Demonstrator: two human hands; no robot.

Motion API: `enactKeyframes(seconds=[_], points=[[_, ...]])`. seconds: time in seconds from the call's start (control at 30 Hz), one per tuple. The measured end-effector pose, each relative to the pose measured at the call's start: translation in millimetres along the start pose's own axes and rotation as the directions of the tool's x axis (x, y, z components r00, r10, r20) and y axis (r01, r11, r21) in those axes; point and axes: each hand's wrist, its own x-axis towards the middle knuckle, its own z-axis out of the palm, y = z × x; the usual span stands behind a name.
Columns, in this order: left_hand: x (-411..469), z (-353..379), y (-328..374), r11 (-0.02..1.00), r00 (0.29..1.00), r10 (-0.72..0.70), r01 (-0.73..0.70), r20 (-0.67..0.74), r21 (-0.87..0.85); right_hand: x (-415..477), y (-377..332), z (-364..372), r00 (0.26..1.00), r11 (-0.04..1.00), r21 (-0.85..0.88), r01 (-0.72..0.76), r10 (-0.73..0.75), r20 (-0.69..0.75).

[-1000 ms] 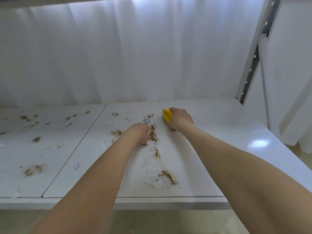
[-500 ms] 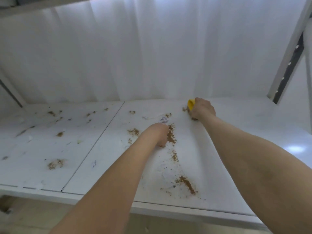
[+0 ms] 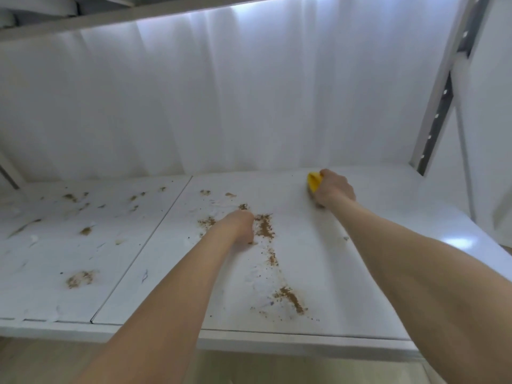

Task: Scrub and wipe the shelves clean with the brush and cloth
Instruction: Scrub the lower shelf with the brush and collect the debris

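Brush gripped in right hand at shelf rear; left hand grasp unclear

A white pleated curtain hung behind the far edge of the shelf, glowing brightest along its top under a grey overhead beam. At the far right corner a pale metal upright with a dark slotted strip rose at a slant. A glare patch lay near the right edge, and tan floor showed below the near edge.

No text, label or number can be read anywhere.
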Motion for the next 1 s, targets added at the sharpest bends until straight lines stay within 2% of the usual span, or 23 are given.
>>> enactKeyframes(seconds=[0.07, 0.27, 0.4, 0.47, 0.57, 0.63, 0.7, 0.77, 0.9, 1.0], points=[[1.7, -0.6, 0.2, 1.000, 1.000, -0.003, 0.003, 0.002, -0.002, 3.6, 7.5, -1.4, 0.999, 0.999, -0.039, -0.037, 0.038, 0.015], [7.4, 0.7, 5.1, 0.999, 1.000, -0.027, 0.028, -0.004, 0.043, -38.9, -35.2, 34.1, 0.975, 0.978, -0.073, 0.196, -0.187, 0.116], [5.5, 2.1, 3.5, 0.998, 0.998, -0.044, 0.045, -0.035, 0.033, -65.7, -48.7, 41.9, 0.951, 0.969, -0.015, 0.246, -0.239, 0.194], [1.4, 3.9, 2.6, 0.999, 0.998, -0.044, 0.044, -0.046, 0.004, -71.7, -42.1, 33.1, 0.946, 0.973, 0.089, 0.213, -0.229, 0.229], [-5.1, 6.5, -0.1, 0.997, 0.999, -0.043, 0.041, -0.031, -0.066, -73.8, -16.7, 11.3, 0.982, 0.976, 0.182, 0.117, -0.141, 0.124], [-9.4, 7.6, -1.5, 0.993, 0.999, -0.038, 0.036, -0.018, -0.113, -68.6, 5.7, -6.5, 0.999, 0.991, 0.127, 0.033, -0.038, 0.033], [-12.4, 8.6, -2.1, 0.989, 0.999, -0.035, 0.031, -0.026, -0.148, -63.4, 25.8, -19.5, 0.999, 0.998, 0.039, -0.051, 0.051, 0.002], [-15.0, 7.7, -2.1, 0.986, 0.996, -0.039, 0.025, -0.078, -0.166, -64.8, 32.6, -19.4, 0.998, 0.998, -0.026, -0.061, 0.062, 0.010], [-16.8, 3.6, -11.3, 0.954, 0.940, -0.138, 0.042, -0.312, -0.297, -88.4, 0.3, 5.8, 0.995, 0.996, -0.052, 0.074, -0.069, 0.076], [-21.5, 1.3, -11.8, 0.930, 0.912, -0.192, 0.051, -0.362, -0.365, -110.1, -28.4, 29.0, 0.976, 0.981, -0.077, 0.178, -0.167, 0.139]])
